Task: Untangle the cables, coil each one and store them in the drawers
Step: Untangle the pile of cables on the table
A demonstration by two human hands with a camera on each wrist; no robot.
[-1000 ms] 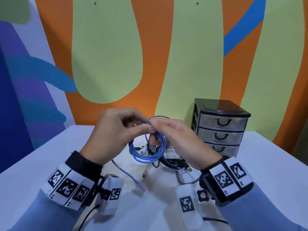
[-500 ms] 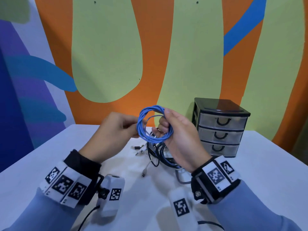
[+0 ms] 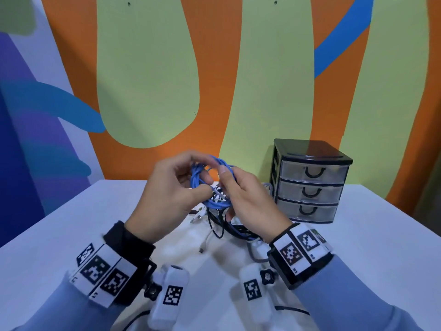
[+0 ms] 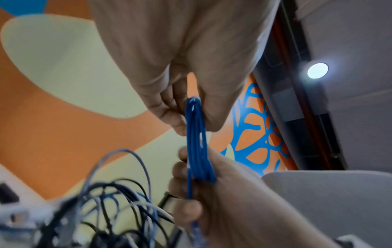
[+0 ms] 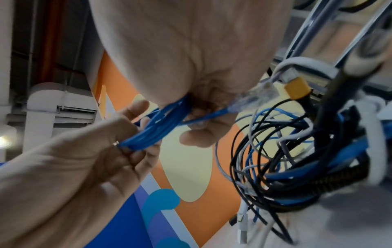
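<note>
A blue cable wound into a small coil (image 3: 214,204) hangs above the table between both hands. My left hand (image 3: 202,180) pinches its left side with thumb and fingers. My right hand (image 3: 229,192) grips the right side, fingers curled through the loops. In the left wrist view the blue coil (image 4: 196,142) is edge-on, with the left fingers (image 4: 169,109) on its upper part. In the right wrist view the coil (image 5: 152,132) runs between the hands, and its clear plug (image 5: 260,95) sticks out by the right palm. A tangle of black, white and blue cables (image 3: 226,226) lies below.
A small black unit with three clear drawers (image 3: 310,180), all closed, stands on the white table (image 3: 71,223) just right of the hands. Loose white plug ends (image 3: 198,217) lie left of the tangle. The painted wall rises behind the table.
The hands raised the blue cable off the tangle and gathered it into a tighter coil. The left hand now pinches the coil as well, and both hands sit slightly lower than half a second ago.
</note>
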